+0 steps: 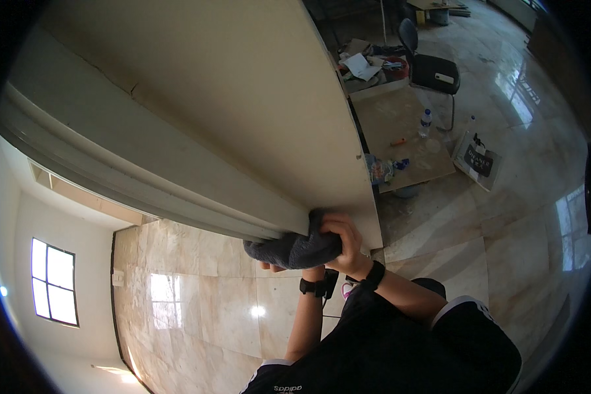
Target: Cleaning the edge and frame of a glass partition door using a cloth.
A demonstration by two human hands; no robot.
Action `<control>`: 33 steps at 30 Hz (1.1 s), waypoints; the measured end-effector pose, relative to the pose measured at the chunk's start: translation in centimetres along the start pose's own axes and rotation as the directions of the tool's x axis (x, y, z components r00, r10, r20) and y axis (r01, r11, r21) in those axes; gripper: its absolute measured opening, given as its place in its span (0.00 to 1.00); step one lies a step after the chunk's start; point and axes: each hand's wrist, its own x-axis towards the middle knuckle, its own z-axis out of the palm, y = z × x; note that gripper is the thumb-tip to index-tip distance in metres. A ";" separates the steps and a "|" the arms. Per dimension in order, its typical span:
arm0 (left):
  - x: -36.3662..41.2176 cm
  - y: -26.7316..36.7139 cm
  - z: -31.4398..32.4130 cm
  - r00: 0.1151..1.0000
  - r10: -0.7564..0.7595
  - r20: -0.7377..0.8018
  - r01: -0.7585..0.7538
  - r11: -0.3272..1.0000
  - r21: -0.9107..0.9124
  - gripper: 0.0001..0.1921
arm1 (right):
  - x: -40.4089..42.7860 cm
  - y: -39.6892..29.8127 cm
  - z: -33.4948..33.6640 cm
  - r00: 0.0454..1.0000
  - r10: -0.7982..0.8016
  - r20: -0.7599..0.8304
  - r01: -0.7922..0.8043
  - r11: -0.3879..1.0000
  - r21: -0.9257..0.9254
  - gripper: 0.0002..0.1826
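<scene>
A dark grey cloth [295, 250] is pressed against the edge of a cream door frame [256, 192], bunched around its moulded trim. My right hand [348, 241] is curled over the cloth's right end, fingers bent against the flat cream panel [256, 93]. Beneath the cloth's left part shows my left hand [273, 267]; only some fingertips and the wrist are visible, the rest hidden by the cloth. Both wrists wear black straps. A thin dark crack [134, 89] marks the frame higher up.
On the right, a low board [399, 115] carries a water bottle [425, 123] and small items. Beyond stands a black chair [433, 71] with a phone-like object on its seat. A printed bag [476, 160] lies on the glossy tile floor [216, 305]. A window [54, 281] is at left.
</scene>
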 end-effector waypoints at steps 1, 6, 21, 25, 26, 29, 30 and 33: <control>-0.2 -0.1 0.2 1.000 -0.004 0.008 0.005 1.000 -0.029 0.23 | -0.1 0.0 0.1 1.000 -0.001 0.002 0.001 1.000 0.001 0.29; 0.9 -0.4 -2.5 0.996 -0.057 -0.063 0.021 0.883 -0.469 0.21 | -0.8 0.4 0.0 1.000 0.028 0.015 -0.028 1.000 0.008 0.30; 2.9 -0.8 -5.2 0.992 0.122 -0.034 -0.111 0.968 0.227 0.17 | -1.5 0.5 0.3 0.996 0.089 0.019 -0.089 0.996 -0.013 0.30; 2.6 -0.5 -3.7 0.949 0.302 -0.093 -0.224 0.849 0.478 0.15 | -1.8 0.9 0.4 0.997 0.082 0.016 -0.082 0.996 -0.019 0.31; 3.0 -0.3 -4.0 0.948 0.297 -0.109 -0.223 0.872 0.436 0.14 | -2.0 1.1 0.2 0.995 0.094 0.017 -0.093 0.995 -0.030 0.30; 3.1 -0.4 -3.3 0.941 0.309 -0.142 -0.224 0.878 0.423 0.13 | -2.2 1.1 0.4 0.993 0.112 0.030 -0.111 0.994 -0.021 0.30; 2.9 -0.5 -2.8 0.941 0.308 -0.142 -0.224 0.879 0.421 0.13 | -2.3 1.1 0.5 0.992 0.123 0.037 -0.122 0.992 -0.015 0.30; 1.5 -1.1 -1.9 0.942 0.335 0.004 -0.180 0.496 0.850 0.21 | -2.4 1.2 0.5 0.992 0.123 0.030 -0.122 0.992 -0.025 0.29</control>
